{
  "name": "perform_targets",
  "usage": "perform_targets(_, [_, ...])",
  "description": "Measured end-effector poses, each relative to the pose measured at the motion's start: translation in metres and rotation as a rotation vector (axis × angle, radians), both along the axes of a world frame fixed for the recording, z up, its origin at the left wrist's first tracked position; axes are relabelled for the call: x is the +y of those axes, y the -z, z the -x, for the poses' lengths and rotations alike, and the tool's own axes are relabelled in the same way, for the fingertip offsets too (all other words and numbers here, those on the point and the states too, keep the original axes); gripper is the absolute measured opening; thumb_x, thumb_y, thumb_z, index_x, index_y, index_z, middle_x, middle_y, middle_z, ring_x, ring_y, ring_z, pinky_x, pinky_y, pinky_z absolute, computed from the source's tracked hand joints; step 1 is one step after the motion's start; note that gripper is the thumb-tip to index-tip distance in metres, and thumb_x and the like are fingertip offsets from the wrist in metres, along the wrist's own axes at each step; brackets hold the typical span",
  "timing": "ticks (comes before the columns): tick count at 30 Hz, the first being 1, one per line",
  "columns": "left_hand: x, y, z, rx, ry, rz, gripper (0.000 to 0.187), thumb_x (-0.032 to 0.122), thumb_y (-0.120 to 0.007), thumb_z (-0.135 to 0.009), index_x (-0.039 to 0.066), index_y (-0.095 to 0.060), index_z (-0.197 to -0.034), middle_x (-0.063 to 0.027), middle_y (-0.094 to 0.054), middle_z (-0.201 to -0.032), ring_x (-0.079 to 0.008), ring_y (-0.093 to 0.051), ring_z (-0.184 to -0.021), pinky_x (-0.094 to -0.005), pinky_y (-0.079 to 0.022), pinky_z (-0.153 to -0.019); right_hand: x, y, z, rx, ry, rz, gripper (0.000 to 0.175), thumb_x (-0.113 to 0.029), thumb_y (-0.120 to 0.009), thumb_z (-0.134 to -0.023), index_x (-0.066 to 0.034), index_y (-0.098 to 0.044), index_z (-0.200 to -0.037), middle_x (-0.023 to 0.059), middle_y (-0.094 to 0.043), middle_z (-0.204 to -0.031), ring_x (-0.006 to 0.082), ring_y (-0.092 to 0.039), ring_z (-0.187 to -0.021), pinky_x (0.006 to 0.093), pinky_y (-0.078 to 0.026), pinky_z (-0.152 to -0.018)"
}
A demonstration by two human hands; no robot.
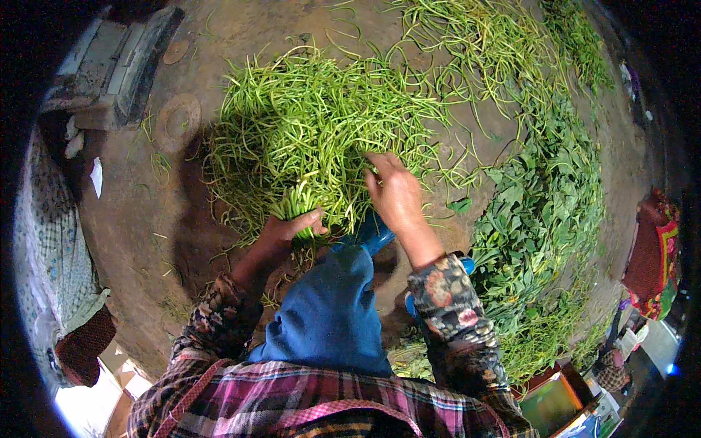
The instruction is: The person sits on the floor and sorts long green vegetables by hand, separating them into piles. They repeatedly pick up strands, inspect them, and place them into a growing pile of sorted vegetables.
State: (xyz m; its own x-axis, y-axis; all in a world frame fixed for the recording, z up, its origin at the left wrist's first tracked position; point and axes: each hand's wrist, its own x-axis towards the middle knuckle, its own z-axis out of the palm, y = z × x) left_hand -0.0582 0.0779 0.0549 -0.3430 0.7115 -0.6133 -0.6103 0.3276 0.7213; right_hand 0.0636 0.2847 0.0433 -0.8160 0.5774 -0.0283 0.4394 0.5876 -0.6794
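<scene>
A bundle of green leaf stems (294, 203) is gripped in my left hand (301, 223), its pale cut ends pointing up and away from me. Just beyond lies a large loose heap of long green stems (323, 109) on the floor. My right hand (395, 185) hovers over the heap's near right edge, fingers curled and partly spread. Whether a stem sits between those fingertips is hard to see; none shows plainly. Below the hands is my knee in blue trousers (323, 312), with a blue shoe (375, 235) past it.
On the right runs a long pile of green leaves (539, 208), with more stems (482, 38) at its far end. A grey metal object (123, 60) stands far left, near a round floor mark (178, 121). Patterned cloth (55, 241) hangs at left; a red patterned cushion (651, 254) lies right.
</scene>
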Motion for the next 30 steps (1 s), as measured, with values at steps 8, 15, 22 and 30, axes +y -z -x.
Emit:
perform_targets(8, [-0.004,0.008,-0.002,-0.159,-0.102,0.090,0.020,0.019,-0.069,-0.092,0.004,-0.061,-0.102,-0.0034,-0.062,-0.086,-0.0161,-0.063,-0.078,-0.0378,-0.058,-0.081,-0.028,0.051,0.061,-0.150,-0.318,-0.411,0.020,-0.012,-0.056,-0.085,-0.0060,-0.070,-0.099,0.0117,-0.066,-0.098,0.0292,-0.062,-0.100,0.0404,-0.049,-0.086])
perform_targets(15, [-0.010,0.003,0.009,-0.122,-0.154,0.045,0.019,0.022,-0.065,-0.094,0.003,-0.061,-0.097,-0.0030,-0.061,-0.084,-0.0166,-0.061,-0.077,-0.0386,-0.055,-0.084,-0.033,0.022,-0.018,0.116,-0.088,0.150,0.018,0.001,-0.061,-0.083,-0.0006,-0.068,-0.099,0.0156,-0.068,-0.099,0.0353,-0.064,-0.096,0.0432,-0.053,-0.087])
perform_targets(22, [-0.011,0.002,0.014,0.049,0.062,-0.063,0.019,0.019,-0.055,-0.102,0.001,-0.058,-0.106,-0.0046,-0.063,-0.100,-0.0173,-0.063,-0.097,-0.0331,-0.051,-0.095,-0.047,-0.023,-0.053,0.191,-0.107,0.284,0.022,0.002,-0.062,-0.084,-0.0019,-0.071,-0.104,0.0128,-0.070,-0.108,0.0327,-0.065,-0.100,0.0398,-0.053,-0.089])
perform_targets(30, [-0.012,0.012,0.017,-0.108,-0.102,0.025,0.028,0.024,-0.061,-0.100,0.001,-0.067,-0.115,-0.0055,-0.069,-0.104,-0.0151,-0.066,-0.094,-0.0328,-0.053,-0.089,-0.056,-0.039,-0.043,0.196,-0.340,0.207,0.029,-0.002,-0.068,-0.077,-0.0048,-0.069,-0.106,0.0081,-0.069,-0.112,0.0293,-0.064,-0.100,0.0386,-0.053,-0.088])
